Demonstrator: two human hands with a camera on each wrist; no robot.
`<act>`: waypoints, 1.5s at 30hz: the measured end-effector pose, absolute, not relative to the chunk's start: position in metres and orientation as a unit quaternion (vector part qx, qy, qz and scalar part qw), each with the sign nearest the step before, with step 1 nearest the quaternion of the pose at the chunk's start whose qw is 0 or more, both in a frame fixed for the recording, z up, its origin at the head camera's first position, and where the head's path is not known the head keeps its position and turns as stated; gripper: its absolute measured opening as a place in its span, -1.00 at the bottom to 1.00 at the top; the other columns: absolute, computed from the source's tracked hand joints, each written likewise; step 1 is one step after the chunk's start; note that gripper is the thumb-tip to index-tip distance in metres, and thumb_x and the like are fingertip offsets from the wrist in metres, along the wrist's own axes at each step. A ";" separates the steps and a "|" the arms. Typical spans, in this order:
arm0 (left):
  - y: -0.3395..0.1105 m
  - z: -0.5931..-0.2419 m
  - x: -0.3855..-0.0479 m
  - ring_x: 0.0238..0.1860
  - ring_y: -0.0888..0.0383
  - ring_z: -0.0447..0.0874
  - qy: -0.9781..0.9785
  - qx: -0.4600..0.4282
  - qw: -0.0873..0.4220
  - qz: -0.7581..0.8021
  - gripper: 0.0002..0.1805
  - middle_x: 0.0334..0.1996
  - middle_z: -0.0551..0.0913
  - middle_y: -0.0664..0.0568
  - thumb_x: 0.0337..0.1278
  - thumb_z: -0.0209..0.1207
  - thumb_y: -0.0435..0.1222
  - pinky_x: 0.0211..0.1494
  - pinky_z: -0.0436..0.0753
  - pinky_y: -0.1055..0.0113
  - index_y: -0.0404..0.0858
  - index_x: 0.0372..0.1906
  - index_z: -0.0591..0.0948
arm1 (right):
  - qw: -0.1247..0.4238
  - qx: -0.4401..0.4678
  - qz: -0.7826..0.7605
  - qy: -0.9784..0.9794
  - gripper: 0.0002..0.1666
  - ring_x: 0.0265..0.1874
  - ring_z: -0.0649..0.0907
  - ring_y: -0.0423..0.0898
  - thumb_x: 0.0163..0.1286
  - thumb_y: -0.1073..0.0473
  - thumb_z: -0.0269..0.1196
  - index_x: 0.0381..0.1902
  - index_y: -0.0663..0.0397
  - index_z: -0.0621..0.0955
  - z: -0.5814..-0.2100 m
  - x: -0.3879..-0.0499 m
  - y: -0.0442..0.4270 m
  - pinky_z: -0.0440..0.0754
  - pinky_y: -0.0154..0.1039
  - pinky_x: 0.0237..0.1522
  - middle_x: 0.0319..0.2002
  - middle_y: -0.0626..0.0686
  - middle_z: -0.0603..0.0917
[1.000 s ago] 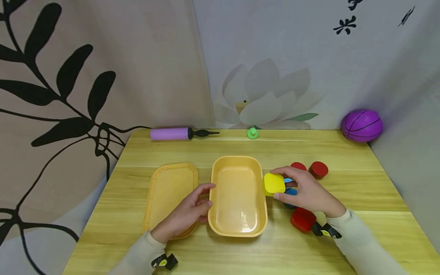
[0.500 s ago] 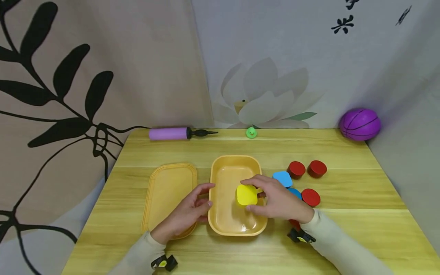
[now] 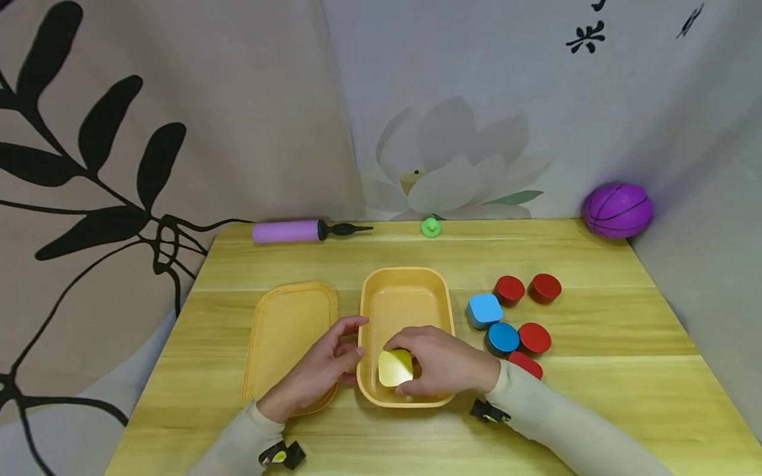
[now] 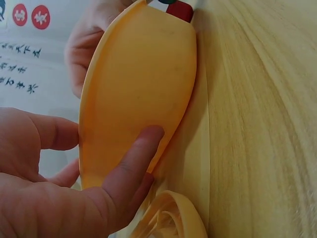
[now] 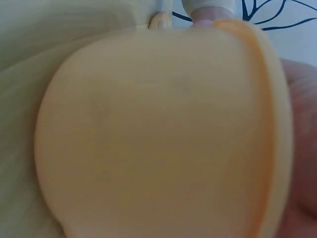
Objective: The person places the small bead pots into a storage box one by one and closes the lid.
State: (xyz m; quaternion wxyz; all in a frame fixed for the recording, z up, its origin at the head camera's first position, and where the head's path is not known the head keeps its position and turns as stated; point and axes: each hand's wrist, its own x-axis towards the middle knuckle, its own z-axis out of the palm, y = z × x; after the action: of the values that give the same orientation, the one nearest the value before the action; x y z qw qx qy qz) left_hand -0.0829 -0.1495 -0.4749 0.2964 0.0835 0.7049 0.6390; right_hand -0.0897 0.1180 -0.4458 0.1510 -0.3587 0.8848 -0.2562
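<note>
In the head view an orange-yellow plastic box (image 3: 360, 297) stands in the middle of the wooden table, with its top uncovered. My right hand (image 3: 443, 363) reaches over its right wall and grips a yellow rounded-square block (image 3: 395, 368) low inside, near the front left corner. Whether the block touches the box floor I cannot tell. My left hand (image 3: 315, 370) steadies the left side, its extended fingers (image 4: 133, 161) against the outer wall in the left wrist view. Beneath that hand lies a matching lid (image 3: 292, 324). The wall hides the block in the right wrist view.
Right of the box sit a blue rounded-square block (image 3: 485, 311), a blue round block (image 3: 503, 338) and several red blocks (image 3: 534, 338). Along the back edge are a purple pump (image 3: 287, 231), a green duck toy (image 3: 431, 227) and a purple ball (image 3: 618, 210).
My right hand has carried the yellow block leftward from beside the box, over its right rim and down inside toward the front. My left hand has stayed at the box's left wall.
</note>
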 end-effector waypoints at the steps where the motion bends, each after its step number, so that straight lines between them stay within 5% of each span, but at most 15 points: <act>1: -0.150 -0.475 -0.083 0.26 -0.15 0.66 0.706 0.083 0.297 0.638 -0.38 0.57 0.27 -0.25 0.65 0.05 -0.30 -0.02 0.80 0.03 -0.08 0.64 0.19 | 0.157 -0.361 -0.251 0.884 -0.33 0.08 0.64 -0.23 0.22 -0.15 0.57 0.23 -0.07 0.66 -0.446 -0.090 0.116 0.60 -0.14 0.28 0.11 -0.18 0.71; 16: -0.151 -0.471 -0.083 0.22 -0.04 0.64 0.710 0.092 0.307 0.627 -0.40 0.54 0.24 -0.33 0.69 -0.01 -0.28 0.03 0.79 0.05 -0.11 0.64 0.12 | 0.181 -0.395 -0.241 0.868 -0.24 0.01 0.61 -0.26 0.33 -0.19 0.51 0.38 -0.02 0.62 -0.455 -0.090 0.106 0.58 -0.21 0.28 0.12 -0.13 0.70; 24: -0.151 -0.470 -0.084 0.22 -0.04 0.63 0.703 0.088 0.313 0.633 -0.40 0.53 0.25 -0.33 0.69 -0.02 -0.30 0.02 0.79 0.04 -0.11 0.64 0.11 | 0.182 -0.384 -0.259 0.867 -0.24 -0.13 0.60 -0.22 0.32 -0.20 0.52 0.37 0.01 0.63 -0.450 -0.091 0.110 0.58 -0.33 0.07 0.04 -0.19 0.67; 31: -0.150 -0.468 -0.084 0.18 -0.03 0.63 0.707 0.088 0.309 0.630 -0.39 0.52 0.25 -0.34 0.67 0.00 -0.29 0.01 0.79 0.04 -0.12 0.63 0.12 | 0.170 -0.369 -0.320 0.856 -0.33 0.03 0.70 -0.05 0.35 -0.05 0.52 0.33 0.08 0.64 -0.437 -0.095 0.125 0.70 -0.25 0.07 0.18 -0.02 0.72; 36: -0.149 -0.469 -0.085 0.13 0.00 0.64 0.709 0.084 0.306 0.629 -0.39 0.50 0.28 -0.35 0.66 0.02 -0.29 -0.02 0.79 0.05 -0.12 0.62 0.13 | 0.146 -0.353 -0.352 0.854 -0.41 0.16 0.70 -0.05 0.42 -0.06 0.46 0.32 0.02 0.65 -0.433 -0.097 0.141 0.75 -0.19 0.11 0.21 -0.01 0.73; 45: -0.148 -0.476 -0.083 0.11 -0.03 0.64 0.725 0.071 0.286 0.623 -0.39 0.44 0.38 -0.31 0.63 0.07 -0.25 -0.03 0.79 0.06 -0.06 0.61 0.20 | 0.043 -0.315 -0.408 0.856 -0.57 0.05 0.76 -0.10 0.40 0.00 0.49 0.19 -0.17 0.70 -0.428 -0.098 0.180 0.77 -0.19 0.00 0.08 -0.16 0.78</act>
State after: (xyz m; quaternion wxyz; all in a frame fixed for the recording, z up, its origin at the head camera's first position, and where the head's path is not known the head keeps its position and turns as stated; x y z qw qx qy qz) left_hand -0.0834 -0.1476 -0.4764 0.2864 0.0706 0.7248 0.6226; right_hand -0.0983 0.1796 -0.4278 0.0433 -0.3152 0.8557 -0.4082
